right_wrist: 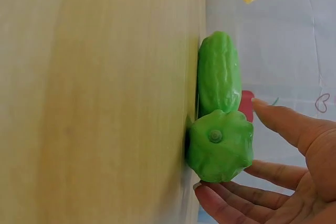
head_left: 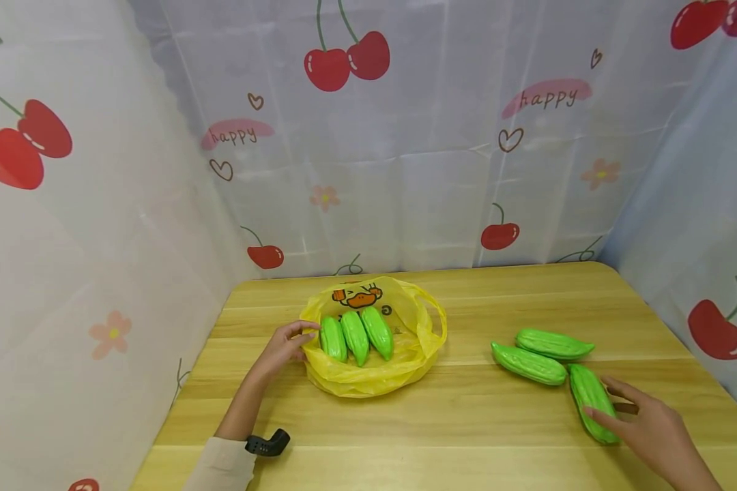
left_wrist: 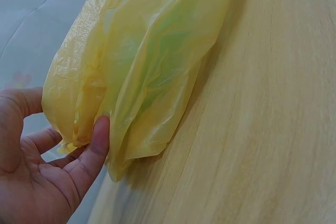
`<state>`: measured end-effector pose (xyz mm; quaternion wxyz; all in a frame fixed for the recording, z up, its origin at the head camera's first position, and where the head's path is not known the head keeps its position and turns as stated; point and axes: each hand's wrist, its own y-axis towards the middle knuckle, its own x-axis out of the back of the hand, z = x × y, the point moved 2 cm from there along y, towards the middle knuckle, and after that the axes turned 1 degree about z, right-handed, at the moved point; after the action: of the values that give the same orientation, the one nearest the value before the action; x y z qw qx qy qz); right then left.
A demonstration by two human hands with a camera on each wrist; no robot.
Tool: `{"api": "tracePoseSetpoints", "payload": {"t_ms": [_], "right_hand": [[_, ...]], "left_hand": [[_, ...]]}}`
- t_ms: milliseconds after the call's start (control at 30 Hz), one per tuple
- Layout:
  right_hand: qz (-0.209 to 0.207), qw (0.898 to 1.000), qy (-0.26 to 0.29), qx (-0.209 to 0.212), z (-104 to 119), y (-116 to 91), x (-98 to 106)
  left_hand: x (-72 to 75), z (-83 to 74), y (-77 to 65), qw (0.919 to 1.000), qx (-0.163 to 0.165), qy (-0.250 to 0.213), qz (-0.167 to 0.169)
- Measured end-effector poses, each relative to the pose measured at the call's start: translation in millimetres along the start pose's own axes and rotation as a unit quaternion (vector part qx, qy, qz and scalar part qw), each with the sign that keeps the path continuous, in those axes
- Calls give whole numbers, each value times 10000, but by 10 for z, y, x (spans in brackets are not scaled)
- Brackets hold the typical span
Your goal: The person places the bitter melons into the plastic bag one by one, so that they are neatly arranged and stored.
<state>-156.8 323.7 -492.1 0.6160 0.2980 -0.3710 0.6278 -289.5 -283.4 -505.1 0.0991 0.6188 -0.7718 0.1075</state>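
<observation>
A yellow plastic bag [head_left: 368, 378] stands with its mouth spread, a duck face printed on its inner wall. Inside lie three green, ridged bitter melons [head_left: 355, 337]. My left hand [head_left: 287, 344] grips the bag's left edge; in the left wrist view, the thumb [left_wrist: 100, 135] lies against the outside of the yellow plastic. At the right, my right hand [head_left: 647, 423] is around the nearest loose bitter melon [head_left: 591, 402], fingers along its right side. In the right wrist view the thumb [right_wrist: 283, 119] stands apart from this melon [right_wrist: 220, 148], and the fingers reach beside and under it.
Two more bitter melons, one in front [head_left: 528, 363] and one behind [head_left: 553, 344], lie side by side just beyond the right hand. The wooden table [head_left: 467, 436] is enclosed by cherry-printed cloth [head_left: 430, 198] at the back and both sides.
</observation>
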Motion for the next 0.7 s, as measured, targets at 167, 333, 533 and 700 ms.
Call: {"api": "tracePoseSetpoints", "payload": {"t_ms": [167, 333, 533, 700], "right_hand": [[70, 10000, -8, -18, -15, 5, -7], [187, 9998, 59, -67, -21, 14, -17], [182, 9997, 153, -104, -28, 8, -18], [-51, 9997, 91, -219, -32, -20, 21]], "left_hand": [[-3, -6, -6, 9999, 91, -61, -54], [4, -19, -16, 9999, 92, -49, -48], [1, -26, -21, 9999, 68, -96, 55], [4, -28, -27, 10000, 7, -71, 69]]}}
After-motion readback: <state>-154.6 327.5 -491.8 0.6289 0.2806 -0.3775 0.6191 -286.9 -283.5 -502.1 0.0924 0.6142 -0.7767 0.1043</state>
